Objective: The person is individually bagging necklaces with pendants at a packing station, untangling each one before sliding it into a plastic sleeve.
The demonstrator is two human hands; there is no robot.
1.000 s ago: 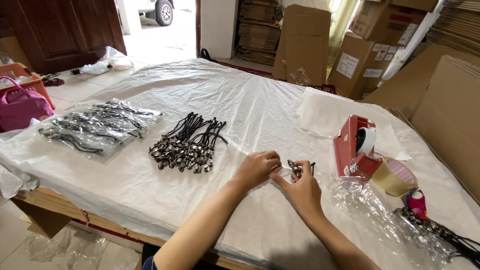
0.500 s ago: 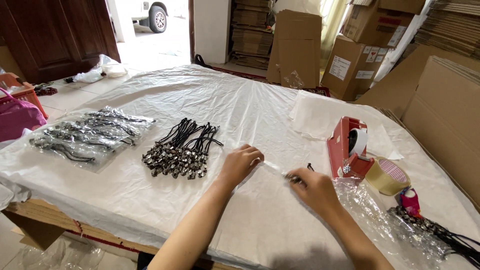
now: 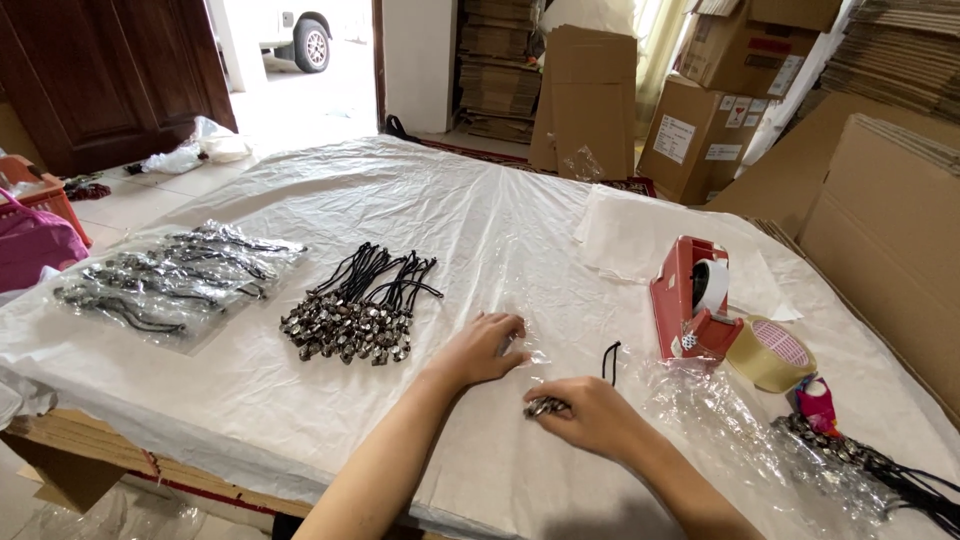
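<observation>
two hands work at the near edge of a tabletop (image 3: 500, 210) draped in clear plastic sheeting. left hand (image 3: 482, 347) lies palm down, fingers loosely curled, tips resting on a small clear plastic bag (image 3: 528, 352) (hard to trace, it blends with the sheeting). right hand (image 3: 588, 411) sits just right of it and nearer, fingers pressed together and pinching the metal end of a black cord piece (image 3: 560, 395); metal clasp shows at the fingertips, and the cord's black loop sticks out on the far side of the hand, lying on the sheeting.

left of the hands, near: loose pile of black cords with metal ends (image 3: 358, 308), cords fanned toward the far side. further left: flat stack of clear bags already holding cords (image 3: 172, 278). right of the hands: red tape dispenser (image 3: 692, 300) with a white roll, standing upright; just beside it on the right a roll of tan packing tape (image 3: 770, 353) lying tilted. near right corner: more bagged cords (image 3: 860, 468) under crinkled plastic. far side and right: stacked cardboard boxes (image 3: 715, 110). far left: pink bag (image 3: 35, 250) off the tabletop.
</observation>
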